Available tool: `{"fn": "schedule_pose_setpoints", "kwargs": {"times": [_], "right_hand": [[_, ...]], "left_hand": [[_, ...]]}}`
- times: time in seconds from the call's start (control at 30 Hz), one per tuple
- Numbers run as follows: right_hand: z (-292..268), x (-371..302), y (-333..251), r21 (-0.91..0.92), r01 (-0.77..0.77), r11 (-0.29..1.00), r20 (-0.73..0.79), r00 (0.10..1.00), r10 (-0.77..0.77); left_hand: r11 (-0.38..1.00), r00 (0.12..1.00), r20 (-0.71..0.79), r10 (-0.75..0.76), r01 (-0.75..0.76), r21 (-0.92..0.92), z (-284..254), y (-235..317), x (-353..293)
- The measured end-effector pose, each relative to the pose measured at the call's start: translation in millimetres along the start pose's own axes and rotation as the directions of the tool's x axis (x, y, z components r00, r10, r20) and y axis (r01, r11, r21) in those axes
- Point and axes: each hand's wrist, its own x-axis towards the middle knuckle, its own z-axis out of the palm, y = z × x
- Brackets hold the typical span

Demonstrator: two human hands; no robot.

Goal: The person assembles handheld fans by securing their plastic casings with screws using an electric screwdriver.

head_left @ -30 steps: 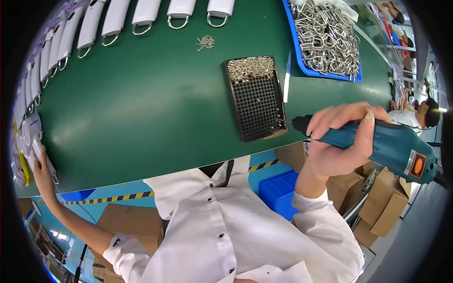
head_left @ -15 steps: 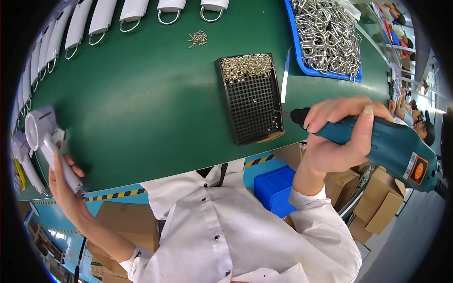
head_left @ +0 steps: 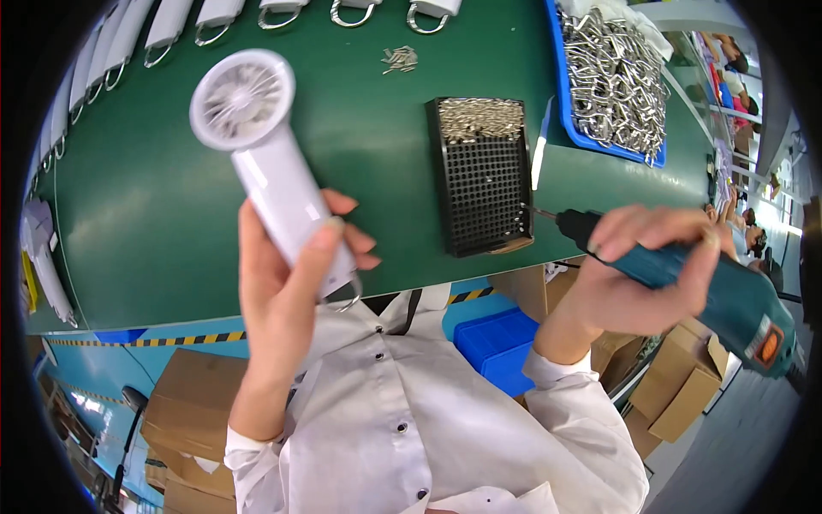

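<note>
A white handheld fan [head_left: 278, 184] is in my left hand [head_left: 287, 274], its round grille tilted up and away to the left. A metal loop hangs at the lower end of its handle. My right hand [head_left: 651, 265] wraps round a teal electric screwdriver [head_left: 728, 300], whose bit points left. The bit's tip is at the right rim of a black screw tray [head_left: 486, 197]. Small screws [head_left: 482, 118] are heaped in the tray's far end, and a few sit in the holes nearer me.
A blue bin [head_left: 567, 103] of metal loops [head_left: 612, 81] stands at the far right. Loose screws [head_left: 400, 59] lie on the green table [head_left: 368, 137]. White handles with loops [head_left: 218, 13] line the far left edge. Another fan [head_left: 43, 257] lies at the left. Cardboard boxes [head_left: 193, 398] stand below.
My left hand has brought the fan from the table's left side toward the middle and turned it upright. The screwdriver has shifted slightly right and down in view, as has the tray.
</note>
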Motion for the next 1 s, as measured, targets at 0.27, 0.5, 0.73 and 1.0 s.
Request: {"fn": "schedule_pose_setpoints", "kwargs": {"times": [0.27,0.5,0.73,1.0], "right_hand": [[45.5,-27.6,-21.0,0.276,-0.028,0.961,0.242,0.969,-0.041],[68.7,-42.0,-29.1,0.083,-0.106,0.991,0.282,0.956,0.079],[70.6,-39.1,1.5,0.283,-0.086,0.955,0.428,0.903,-0.045],[78.9,-47.7,5.6,0.203,-0.018,0.979,0.44,0.895,-0.075]], "left_hand": [[0.993,0.997,0.067,0.035,-0.027,-0.118,21.8,-14.1,12.2],[0.994,0.997,0.072,0.039,-0.032,-0.104,15.0,-16.1,12.2],[0.993,0.996,0.083,0.034,-0.024,-0.114,15.0,-16.5,11.9],[0.994,0.996,0.08,0.045,-0.036,-0.101,13.5,-18.6,11.7]]}}
